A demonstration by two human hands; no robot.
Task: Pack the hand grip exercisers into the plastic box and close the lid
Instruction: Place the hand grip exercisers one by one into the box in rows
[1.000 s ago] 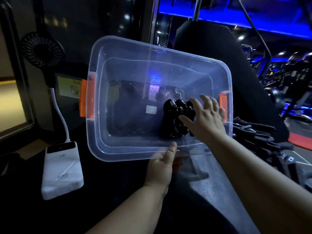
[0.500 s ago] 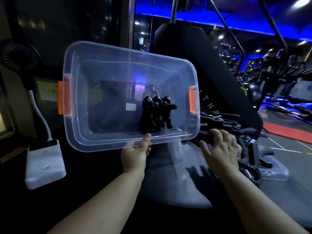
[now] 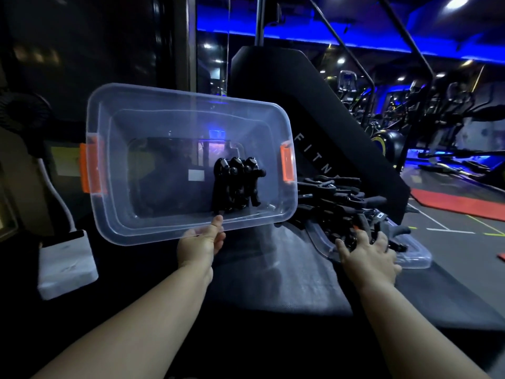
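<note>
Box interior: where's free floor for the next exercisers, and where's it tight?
Free: the plastic box floor from the left orange latch across to the three packed exercisers, plus a strip beyond them toward the far wall. Crowded: the right end by the right latch, and the loose pile on the lid outside.

Place: a gym.
Far right: rows of exercise machines (image 3: pixel 434 105) under blue strip lights (image 3: pixel 300 36).
Floor: red mat (image 3: pixel 459 199), painted lines.
Middle: black pad (image 3: pixel 308 127) lettered "FITN".
</note>
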